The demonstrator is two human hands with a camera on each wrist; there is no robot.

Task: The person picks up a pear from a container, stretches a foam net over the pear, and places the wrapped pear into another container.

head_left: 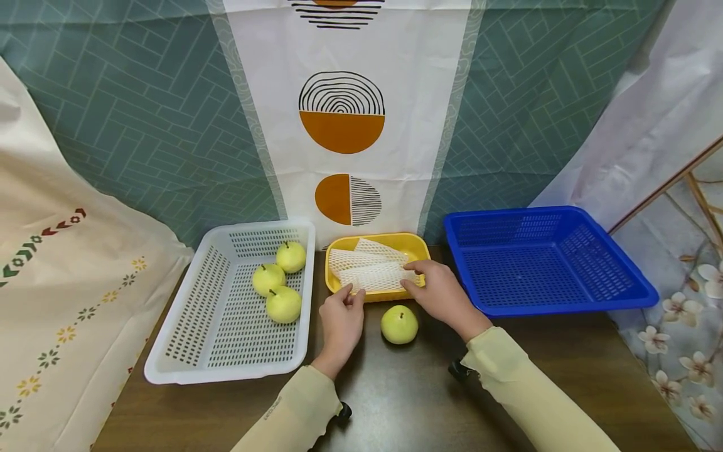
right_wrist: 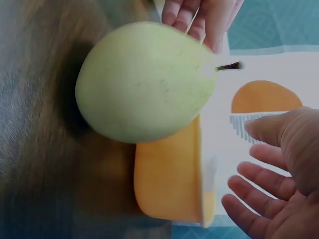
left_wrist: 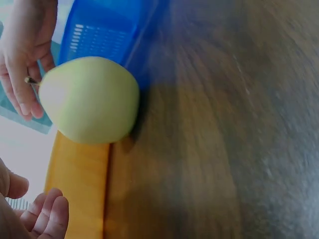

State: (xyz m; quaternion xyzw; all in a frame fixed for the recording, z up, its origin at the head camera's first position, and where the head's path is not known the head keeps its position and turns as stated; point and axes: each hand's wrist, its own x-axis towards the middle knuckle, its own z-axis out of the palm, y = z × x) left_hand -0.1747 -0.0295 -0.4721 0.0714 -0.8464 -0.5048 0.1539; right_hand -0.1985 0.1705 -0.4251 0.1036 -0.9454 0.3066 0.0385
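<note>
"White mesh sleeves (head_left: 373,276) lie overlapped ahead of both hands, inside the yellow basket (head_left: 384,296). State of the grip?"

"Neither hand is gripping. The right hand (head_left: 443,292) has thumb and fingers parted at the right end of the sleeves. The left hand (head_left: 341,321) has relaxed fingers at the near rim, nothing between them."

"Contact with the mesh?"

"From where I stand, the right fingertips look very near it; the gap is too small for me to confirm touch."

"And the loose pear (head_left: 399,324)?"

"Upright on the wooden tabletop (head_left: 390,402), between the hands, just short of the basket. Three more pears (head_left: 283,305) sit in the white basket (head_left: 234,333), left of the left hand. The blue basket (head_left: 508,276) stands right of the right hand."

"Procedure?"

"The step in hand appears to be taking up one sleeve. On that basis, pinch a single layer at its end. Steady the others with the left fingertips. Lift clear of the rim to avoid snagging. Pull gently; such mesh would probably stretch. Keep both wrists off the pear, which could roll if knocked."
</note>
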